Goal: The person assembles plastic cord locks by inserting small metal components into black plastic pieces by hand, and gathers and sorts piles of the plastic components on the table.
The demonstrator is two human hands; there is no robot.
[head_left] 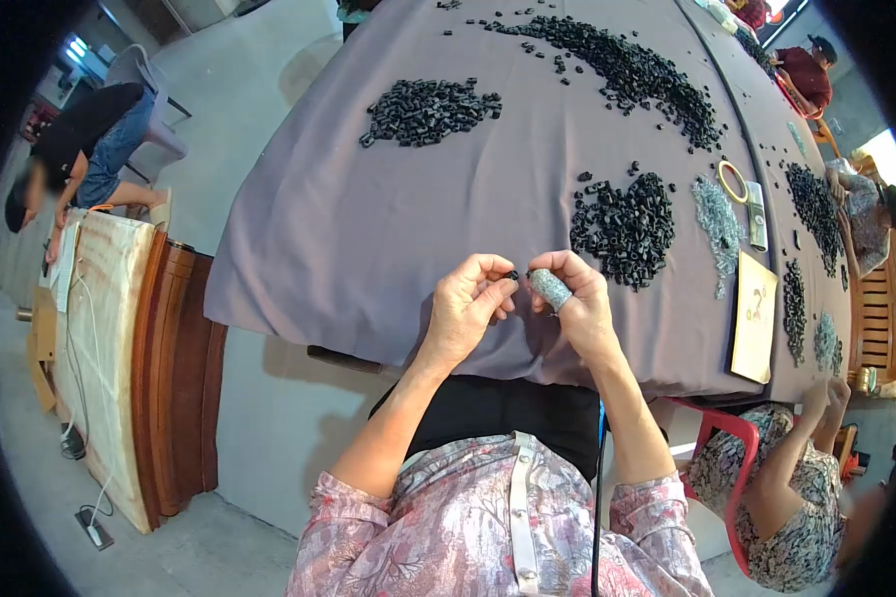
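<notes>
Left grip pinching small black piece at its tip, right grip close beside, hold unclear

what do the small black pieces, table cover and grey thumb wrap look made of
Small black pieces: probably moulded plastic, slightly glossy, given the small highlights. Table cover: matte fabric, shown by its soft folds. Grey thumb wrap: perhaps tape or cloth; its speckled surface leaves this open.
</notes>
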